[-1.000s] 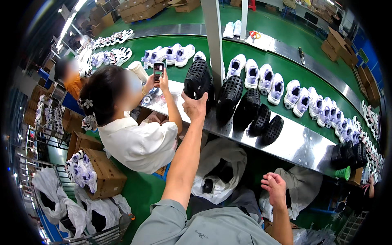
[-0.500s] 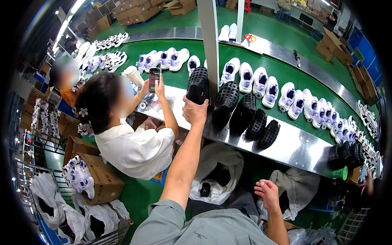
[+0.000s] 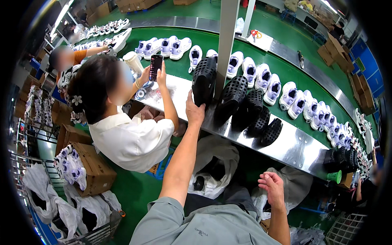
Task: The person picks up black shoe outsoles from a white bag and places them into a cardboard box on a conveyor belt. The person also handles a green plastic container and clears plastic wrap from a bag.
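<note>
Black perforated shoe (image 3: 204, 79) stands upright on the steel ledge (image 3: 286, 143), gripped at its lower edge by left hand (image 3: 194, 111) fingers. Right hand (image 3: 272, 188) hangs below the ledge, fingers loosely curled, beside white bags (image 3: 216, 159).

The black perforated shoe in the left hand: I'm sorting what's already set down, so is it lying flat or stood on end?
On end: the left hand holds the black perforated shoe upright on the steel ledge, sole facing outward.

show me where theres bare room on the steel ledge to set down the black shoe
Bare steel ledge lies right of the black shoe row, up to the green cone. Left hand holds the black shoe by the post, where it is crowded.
</note>
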`<state>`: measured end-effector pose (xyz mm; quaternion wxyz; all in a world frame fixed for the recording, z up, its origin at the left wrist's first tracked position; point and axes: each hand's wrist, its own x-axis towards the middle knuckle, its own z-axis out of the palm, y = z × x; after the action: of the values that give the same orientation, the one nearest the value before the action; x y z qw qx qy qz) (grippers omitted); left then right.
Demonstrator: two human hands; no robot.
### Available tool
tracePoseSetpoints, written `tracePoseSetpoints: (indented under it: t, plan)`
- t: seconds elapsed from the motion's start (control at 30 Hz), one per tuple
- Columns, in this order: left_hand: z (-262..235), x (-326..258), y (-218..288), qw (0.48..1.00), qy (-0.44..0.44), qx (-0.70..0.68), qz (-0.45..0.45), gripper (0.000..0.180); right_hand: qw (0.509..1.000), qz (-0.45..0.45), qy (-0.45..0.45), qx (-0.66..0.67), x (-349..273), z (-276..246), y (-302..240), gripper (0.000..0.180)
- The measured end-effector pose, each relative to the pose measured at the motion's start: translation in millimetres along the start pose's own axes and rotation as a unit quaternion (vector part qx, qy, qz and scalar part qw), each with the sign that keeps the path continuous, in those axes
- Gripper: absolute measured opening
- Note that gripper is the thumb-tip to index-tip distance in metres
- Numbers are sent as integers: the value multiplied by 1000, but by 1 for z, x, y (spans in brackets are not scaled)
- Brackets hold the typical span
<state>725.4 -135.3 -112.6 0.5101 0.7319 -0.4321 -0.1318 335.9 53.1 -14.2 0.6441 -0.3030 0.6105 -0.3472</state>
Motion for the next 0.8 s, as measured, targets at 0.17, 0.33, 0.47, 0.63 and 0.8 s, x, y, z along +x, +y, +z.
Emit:
tracePoseSetpoints:
  t: [0.17, 0.33, 0.47, 0.63, 0.8]
  plan:
    - [-7, 18, -11, 998, -34, 9, 47, 90, 913, -258, 21, -316, 6, 26, -52, 28]
    - [-16, 19, -24, 991, -94, 55, -79, 108, 672, -583, -81, -449, 28, 194, -184, 47]
    - [12, 4, -4, 998, -9, -18, -66, 113, 530, -600, -66, -595, 104, 276, -202, 65]
    - [33, 1, -7, 996, 79, -1, -33, 95, 437, -516, -77, -732, 162, 319, -189, 49]
    - [31, 5, -4, 998, 43, -19, -43, 87, 417, -591, -6, -690, 197, 321, -190, 31]
